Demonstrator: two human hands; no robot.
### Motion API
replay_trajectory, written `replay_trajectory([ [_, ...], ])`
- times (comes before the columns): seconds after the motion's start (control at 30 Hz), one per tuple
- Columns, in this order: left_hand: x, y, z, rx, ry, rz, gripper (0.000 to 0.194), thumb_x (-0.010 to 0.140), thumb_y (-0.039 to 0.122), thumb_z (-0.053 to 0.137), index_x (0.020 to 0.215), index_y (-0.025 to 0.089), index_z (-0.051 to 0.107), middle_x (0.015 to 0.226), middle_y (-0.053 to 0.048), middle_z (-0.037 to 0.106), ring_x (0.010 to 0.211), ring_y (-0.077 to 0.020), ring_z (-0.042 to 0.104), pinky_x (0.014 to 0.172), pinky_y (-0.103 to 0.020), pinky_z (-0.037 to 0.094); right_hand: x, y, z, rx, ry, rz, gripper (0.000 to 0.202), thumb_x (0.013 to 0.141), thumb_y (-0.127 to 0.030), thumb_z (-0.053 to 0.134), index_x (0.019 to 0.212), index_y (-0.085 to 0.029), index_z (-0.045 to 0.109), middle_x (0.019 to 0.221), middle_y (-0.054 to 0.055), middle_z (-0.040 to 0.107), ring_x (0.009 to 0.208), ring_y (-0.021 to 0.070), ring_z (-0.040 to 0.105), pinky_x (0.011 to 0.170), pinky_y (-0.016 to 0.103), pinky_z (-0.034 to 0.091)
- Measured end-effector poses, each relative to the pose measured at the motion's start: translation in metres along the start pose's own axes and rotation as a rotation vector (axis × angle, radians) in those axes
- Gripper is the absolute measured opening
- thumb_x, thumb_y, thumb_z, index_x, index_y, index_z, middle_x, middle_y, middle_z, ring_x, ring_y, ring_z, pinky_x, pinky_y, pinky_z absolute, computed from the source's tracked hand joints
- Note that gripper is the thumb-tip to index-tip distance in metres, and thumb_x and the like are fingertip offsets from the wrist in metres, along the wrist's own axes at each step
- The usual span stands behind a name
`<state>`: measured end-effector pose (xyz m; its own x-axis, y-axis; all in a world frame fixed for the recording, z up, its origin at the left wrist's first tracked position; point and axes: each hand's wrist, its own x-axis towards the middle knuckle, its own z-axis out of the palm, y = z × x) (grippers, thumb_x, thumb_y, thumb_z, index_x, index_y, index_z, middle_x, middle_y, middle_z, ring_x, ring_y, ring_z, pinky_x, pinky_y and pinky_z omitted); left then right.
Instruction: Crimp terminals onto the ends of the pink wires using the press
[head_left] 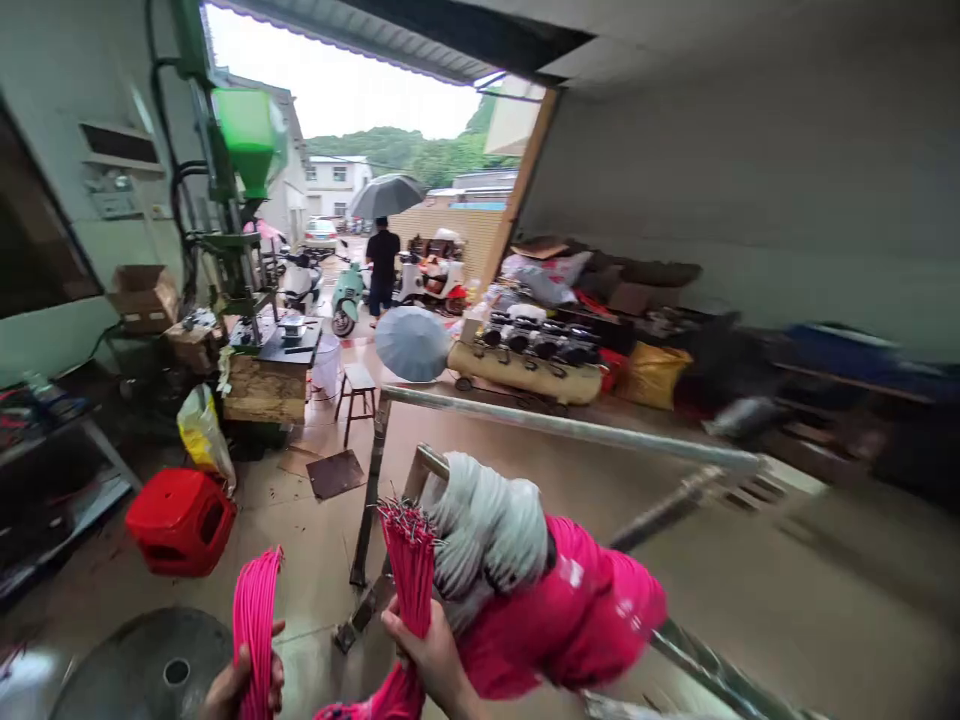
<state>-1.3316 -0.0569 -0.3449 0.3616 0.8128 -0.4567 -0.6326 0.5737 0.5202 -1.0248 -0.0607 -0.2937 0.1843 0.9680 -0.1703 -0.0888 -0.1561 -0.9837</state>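
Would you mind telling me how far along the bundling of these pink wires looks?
Done: pink and white hanks already hang over the metal rail. In hand: the right hand grips a pink wire bundle; the left hand holds a pink loop. Left: both still unhung.

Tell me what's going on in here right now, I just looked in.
A person is handling pink wires with both hands. The left hand grips a looped bundle of pink wire, and the right hand holds a bunch of cut pink wires upright. Grey and pink wire hanks hang on a metal rack just ahead. Farther off, someone stands under an umbrella at the open doorway.
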Motion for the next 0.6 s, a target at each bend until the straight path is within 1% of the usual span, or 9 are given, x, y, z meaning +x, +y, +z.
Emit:
replay_trajectory([
  [0.03,0.001,0.002,0.002,-0.027,0.019,0.047,0.059,0.069,0.051,0.093,0.114,0.017,0.075,0.074,-0.006,0.071,0.059,-0.02,0.064,0.061,-0.031,0.052,0.013,-0.001,0.002,0.007,-0.017,-0.006,0.06,0.062,-0.072,0.084,0.077,-0.019,0.059,0.051,-0.005,0.051,0.04,0.0105,0.043,0.038,0.023,0.037],
  [0.1,0.002,0.01,0.007,-0.057,0.056,0.128,0.059,0.067,0.052,0.094,0.109,0.014,0.076,0.072,-0.006,0.071,0.06,-0.019,0.065,0.059,-0.028,0.051,0.039,-0.004,0.009,0.027,-0.033,0.003,0.058,0.064,-0.069,0.085,0.079,-0.018,0.061,0.05,-0.005,0.051,0.039,0.0105,0.043,0.039,0.023,0.037],
  [0.17,0.004,0.022,0.009,-0.061,0.047,0.206,0.058,0.069,0.053,0.092,0.107,0.013,0.076,0.074,-0.007,0.071,0.059,-0.018,0.064,0.059,-0.028,0.051,0.065,-0.007,0.018,0.046,-0.065,0.022,0.055,0.066,-0.064,0.087,0.083,-0.017,0.064,0.052,-0.005,0.052,0.041,0.0108,0.044,0.041,0.023,0.037],
  [0.23,0.007,0.038,0.006,-0.074,0.047,0.303,0.058,0.075,0.055,0.087,0.113,0.012,0.075,0.076,-0.007,0.072,0.058,-0.0179,0.065,0.058,-0.028,0.051,0.092,-0.008,0.03,0.05,-0.119,0.043,0.054,0.066,-0.061,0.088,0.084,-0.017,0.064,0.052,-0.004,0.053,0.041,0.0115,0.046,0.041,0.023,0.037],
  [0.37,0.01,0.064,-0.005,-0.144,0.148,0.474,0.057,0.082,0.055,0.082,0.119,0.013,0.073,0.077,-0.007,0.071,0.059,-0.0166,0.063,0.06,-0.028,0.052,0.145,-0.004,0.061,0.0,-0.211,0.061,0.056,0.066,-0.062,0.088,0.085,-0.015,0.066,0.051,-0.002,0.056,0.042,0.0132,0.049,0.042,0.024,0.039],
  [0.43,0.015,0.074,-0.012,-0.172,0.165,0.532,0.052,0.087,0.052,0.078,0.121,0.014,0.072,0.079,-0.007,0.07,0.06,-0.0164,0.063,0.061,-0.028,0.052,0.172,-0.001,0.081,-0.012,-0.245,0.076,0.058,0.065,-0.063,0.089,0.087,-0.014,0.066,0.052,-0.002,0.057,0.042,0.0135,0.049,0.043,0.024,0.041],
  [0.5,0.025,0.084,-0.023,-0.201,0.166,0.578,0.049,0.089,0.051,0.076,0.122,0.014,0.072,0.079,-0.006,0.07,0.061,-0.016,0.063,0.062,-0.028,0.051,0.203,0.004,0.104,-0.028,-0.272,0.092,0.06,0.062,-0.064,0.09,0.087,-0.014,0.066,0.051,-0.002,0.056,0.042,0.0134,0.05,0.043,0.024,0.041],
  [0.6,0.051,0.103,-0.046,-0.283,0.181,0.644,0.05,0.087,0.053,0.078,0.118,0.015,0.072,0.077,-0.005,0.069,0.06,-0.0151,0.063,0.061,-0.027,0.05,0.254,0.01,0.142,-0.064,-0.321,0.096,0.064,0.058,-0.069,0.09,0.081,-0.014,0.065,0.047,-0.003,0.054,0.039,0.0125,0.047,0.04,0.024,0.039],
])
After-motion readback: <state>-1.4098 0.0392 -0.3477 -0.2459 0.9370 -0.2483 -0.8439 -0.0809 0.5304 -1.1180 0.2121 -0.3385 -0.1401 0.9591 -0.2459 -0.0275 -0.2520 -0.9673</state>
